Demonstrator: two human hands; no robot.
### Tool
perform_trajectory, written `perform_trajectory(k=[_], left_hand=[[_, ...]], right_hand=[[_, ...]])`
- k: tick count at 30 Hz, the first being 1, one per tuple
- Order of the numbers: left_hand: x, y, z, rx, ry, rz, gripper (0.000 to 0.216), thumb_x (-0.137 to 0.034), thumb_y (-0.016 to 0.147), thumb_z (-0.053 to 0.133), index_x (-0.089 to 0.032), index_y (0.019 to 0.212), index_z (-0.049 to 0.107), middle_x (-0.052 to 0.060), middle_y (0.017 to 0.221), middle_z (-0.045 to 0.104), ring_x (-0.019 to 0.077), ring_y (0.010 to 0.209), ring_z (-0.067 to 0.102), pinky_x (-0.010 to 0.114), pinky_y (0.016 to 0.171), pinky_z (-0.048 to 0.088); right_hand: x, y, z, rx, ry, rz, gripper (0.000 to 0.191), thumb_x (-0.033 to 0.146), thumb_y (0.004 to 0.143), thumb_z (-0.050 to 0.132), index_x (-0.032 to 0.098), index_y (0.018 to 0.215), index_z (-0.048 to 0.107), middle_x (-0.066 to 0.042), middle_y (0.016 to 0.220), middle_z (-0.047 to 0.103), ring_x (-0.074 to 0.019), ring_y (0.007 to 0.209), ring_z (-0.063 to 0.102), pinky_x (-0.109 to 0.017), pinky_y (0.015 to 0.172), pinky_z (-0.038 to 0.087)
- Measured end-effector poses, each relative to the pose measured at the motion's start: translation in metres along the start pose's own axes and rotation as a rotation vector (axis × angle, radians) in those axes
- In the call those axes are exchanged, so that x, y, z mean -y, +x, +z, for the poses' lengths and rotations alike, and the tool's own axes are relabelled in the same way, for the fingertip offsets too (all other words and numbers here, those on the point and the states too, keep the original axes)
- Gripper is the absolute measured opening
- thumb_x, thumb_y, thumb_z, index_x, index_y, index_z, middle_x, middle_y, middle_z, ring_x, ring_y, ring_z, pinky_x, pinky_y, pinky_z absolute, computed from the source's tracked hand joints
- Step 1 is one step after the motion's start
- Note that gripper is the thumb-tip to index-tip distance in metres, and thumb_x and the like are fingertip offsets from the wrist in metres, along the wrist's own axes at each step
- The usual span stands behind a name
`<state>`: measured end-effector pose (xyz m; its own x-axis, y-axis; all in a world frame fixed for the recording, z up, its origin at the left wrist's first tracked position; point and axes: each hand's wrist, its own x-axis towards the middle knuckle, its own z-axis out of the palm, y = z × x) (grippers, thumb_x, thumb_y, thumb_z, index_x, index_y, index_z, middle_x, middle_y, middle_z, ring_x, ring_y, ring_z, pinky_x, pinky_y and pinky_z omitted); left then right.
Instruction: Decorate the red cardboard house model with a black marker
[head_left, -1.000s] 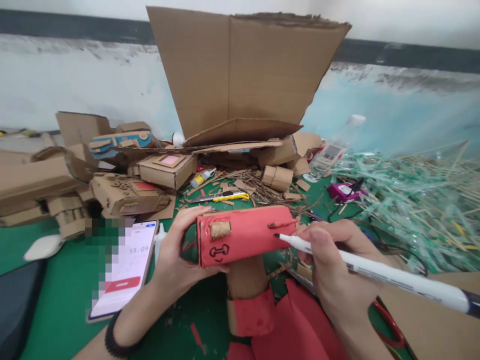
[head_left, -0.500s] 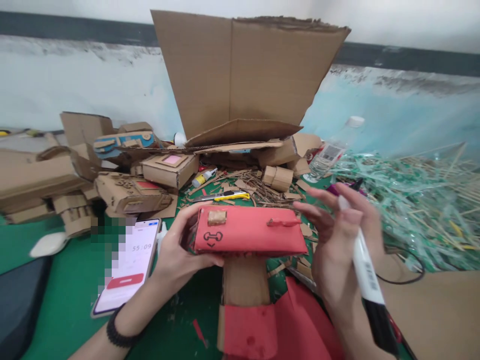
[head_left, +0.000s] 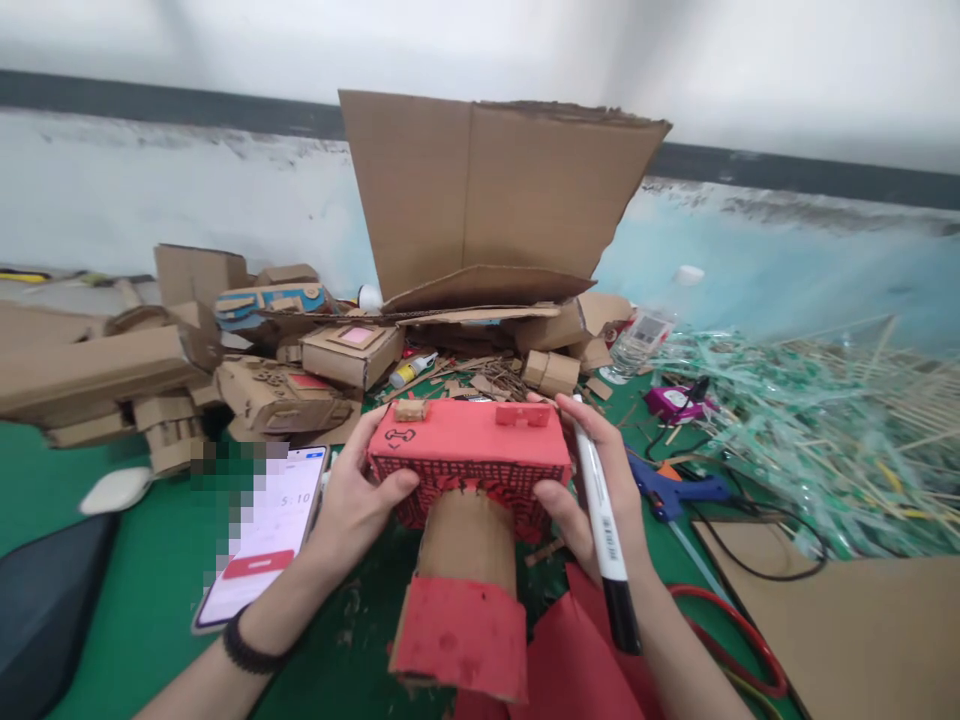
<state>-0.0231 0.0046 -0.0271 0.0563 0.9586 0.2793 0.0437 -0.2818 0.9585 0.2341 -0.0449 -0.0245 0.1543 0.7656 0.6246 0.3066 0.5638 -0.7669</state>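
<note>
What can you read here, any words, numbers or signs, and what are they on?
"5:10": phone screen; pixelation masks part of the screen to its left.
No words: a black bone-like outline and small angle mark on the red box.
Too small or blurred to read: print on the white marker, clear bottle label and yellow-labelled bottle.

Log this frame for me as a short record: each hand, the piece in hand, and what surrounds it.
Left hand: grips one end of the red box
Right hand: grips the other end, also holding a white marker, black end toward the wearer
Box markings: black grid on near side, small black drawing on top
Below box: brown cardboard stem, red band at its end
Left: phone
Right: blue glue gun
Behind: upright cardboard panel
</note>
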Motion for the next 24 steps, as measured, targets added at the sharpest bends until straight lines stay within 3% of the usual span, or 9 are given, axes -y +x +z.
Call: perform_trajectory(k=[3,5,8,11,13,16,19,24], left_hand=[[-0.004,-0.004,0.003,-0.005,0.061,0.088,0.091,-0.081,0.07,0.094,-0.023,0.134,0.065,0.012,0.127,0.079,0.0334,0.115,0.079,0.041,0.096,0.066],[-0.003,-0.008,0.003,0.018,0.106,0.169,0.089,-0.077,0.072,0.095,-0.024,0.137,0.063,0.013,0.133,0.076,0.0333,0.12,0.078,0.042,0.102,0.065],[0.0,-0.011,0.0,0.051,0.183,0.371,0.087,-0.076,0.078,0.091,-0.027,0.144,0.062,0.013,0.139,0.072,0.0334,0.126,0.075,0.045,0.108,0.062],[0.002,-0.012,-0.003,0.078,0.257,0.55,0.087,-0.078,0.084,0.084,-0.029,0.151,0.059,0.013,0.136,0.072,0.0335,0.122,0.074,0.047,0.106,0.062],[0.003,-0.012,-0.004,0.084,0.294,0.584,0.088,-0.081,0.087,0.079,-0.029,0.154,0.058,0.014,0.134,0.072,0.0349,0.12,0.074,0.049,0.104,0.062],[0.001,-0.012,-0.004,0.075,0.318,0.585,0.089,-0.083,0.088,0.076,-0.027,0.155,0.057,0.015,0.136,0.071,0.0365,0.12,0.074,0.052,0.105,0.062],[-0.001,-0.011,-0.004,0.081,0.311,0.593,0.088,-0.079,0.089,0.078,-0.03,0.159,0.055,0.013,0.138,0.07,0.0346,0.121,0.073,0.049,0.107,0.06],[-0.003,-0.012,-0.004,0.093,0.286,0.582,0.087,-0.075,0.09,0.08,-0.033,0.161,0.055,0.01,0.135,0.071,0.0315,0.119,0.073,0.043,0.105,0.06]], right_hand=[[-0.002,0.002,0.0,-0.168,0.086,-0.012,0.056,0.061,0.106,0.065,0.031,0.154,0.061,-0.011,0.145,0.073,-0.0302,0.134,0.072,-0.051,0.115,0.058],[0.001,0.004,-0.003,-0.338,0.035,-0.015,0.059,0.068,0.108,0.053,0.028,0.149,0.067,-0.011,0.135,0.074,-0.031,0.125,0.073,-0.055,0.113,0.057],[0.013,0.005,-0.006,-0.476,0.011,-0.037,0.05,0.062,0.104,0.059,0.03,0.139,0.075,-0.009,0.12,0.074,-0.0278,0.106,0.074,-0.05,0.093,0.062],[0.028,0.005,-0.005,-0.443,0.079,-0.142,0.025,0.038,0.101,0.071,0.031,0.122,0.081,-0.003,0.1,0.076,-0.0215,0.082,0.072,-0.041,0.075,0.06],[0.036,0.004,-0.003,-0.452,0.061,-0.206,0.016,0.035,0.102,0.071,0.029,0.11,0.084,-0.002,0.089,0.076,-0.0205,0.073,0.069,-0.04,0.069,0.057],[0.044,0.004,-0.003,-0.527,0.058,-0.239,0.02,0.042,0.101,0.073,0.026,0.098,0.085,-0.002,0.077,0.075,-0.0215,0.068,0.066,-0.038,0.06,0.048],[0.045,0.004,-0.005,-0.477,0.115,-0.189,0.024,0.044,0.099,0.076,0.023,0.092,0.084,-0.001,0.071,0.073,-0.0195,0.061,0.064,-0.036,0.052,0.043],[0.041,-0.003,-0.003,-0.314,0.18,-0.121,0.019,0.037,0.099,0.082,0.023,0.089,0.075,0.003,0.067,0.068,-0.0167,0.052,0.064,-0.035,0.053,0.054]])
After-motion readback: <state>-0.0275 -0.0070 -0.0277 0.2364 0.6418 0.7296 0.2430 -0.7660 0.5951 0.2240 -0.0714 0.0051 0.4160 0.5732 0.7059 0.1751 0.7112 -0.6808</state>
